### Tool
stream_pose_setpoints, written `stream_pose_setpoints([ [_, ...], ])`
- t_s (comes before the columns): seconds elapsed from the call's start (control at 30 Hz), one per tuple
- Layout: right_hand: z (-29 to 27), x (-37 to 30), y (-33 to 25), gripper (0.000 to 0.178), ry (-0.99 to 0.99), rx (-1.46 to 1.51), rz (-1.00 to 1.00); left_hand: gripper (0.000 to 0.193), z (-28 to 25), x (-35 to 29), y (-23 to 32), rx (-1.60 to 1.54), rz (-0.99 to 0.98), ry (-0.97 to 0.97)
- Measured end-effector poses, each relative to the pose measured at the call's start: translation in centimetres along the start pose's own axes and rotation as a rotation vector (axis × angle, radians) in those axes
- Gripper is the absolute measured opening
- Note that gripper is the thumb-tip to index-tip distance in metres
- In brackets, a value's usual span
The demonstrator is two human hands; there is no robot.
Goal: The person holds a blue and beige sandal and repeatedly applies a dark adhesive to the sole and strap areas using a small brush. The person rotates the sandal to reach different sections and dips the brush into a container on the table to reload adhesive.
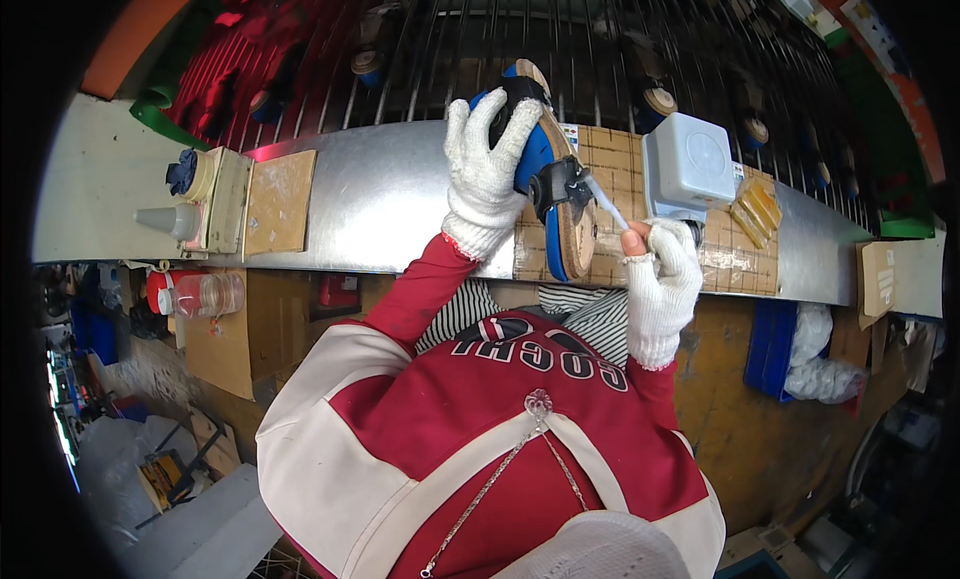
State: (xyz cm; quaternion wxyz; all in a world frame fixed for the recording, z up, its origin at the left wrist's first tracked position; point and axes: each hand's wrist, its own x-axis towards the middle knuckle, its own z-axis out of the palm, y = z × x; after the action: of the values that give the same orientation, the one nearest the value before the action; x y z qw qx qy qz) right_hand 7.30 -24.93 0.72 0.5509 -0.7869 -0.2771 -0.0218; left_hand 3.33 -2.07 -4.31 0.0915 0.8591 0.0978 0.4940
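Note:
Held up over the bench is a sandal (570,241) with a blue side, a tan cork-like edge and black straps. My left hand (487,169), in a white knit glove, grips its far part, fingers wrapped over the black strap. Between the thumb and fingers of my right hand (665,284) is a thin white stick-like tool (606,201); its far end meets the strap on the sandal's near half. Whether that end has bristles is too small to tell. The right glove leaves a bare fingertip showing.
Brown cardboard (740,269) covers part of the metal bench (370,194). A white lidded container (690,164) and a yellowish block (756,213) stand right of the sandal. Beyond, more footwear (660,102) rests on a rack of metal rods (560,39). A grey cone (170,222) lies left.

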Motion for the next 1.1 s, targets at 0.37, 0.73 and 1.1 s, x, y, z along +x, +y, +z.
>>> stream_pose_setpoints([
  [0.37,1.0,3.7,1.0,0.016,0.076,-0.089,-0.13,0.08,-0.1,0.5,-0.9,0.055,0.051,0.024],
  [0.73,-1.4,2.2,2.1,0.016,-0.23,0.302,0.036,0.08,-0.6,2.2,-0.7,-0.012,-0.009,-0.049],
  [1.1,-0.5,1.8,1.5,0.02,-0.077,0.176,0.057,0.081,-0.6,2.3,0.4,-0.009,-0.113,-0.152],
])
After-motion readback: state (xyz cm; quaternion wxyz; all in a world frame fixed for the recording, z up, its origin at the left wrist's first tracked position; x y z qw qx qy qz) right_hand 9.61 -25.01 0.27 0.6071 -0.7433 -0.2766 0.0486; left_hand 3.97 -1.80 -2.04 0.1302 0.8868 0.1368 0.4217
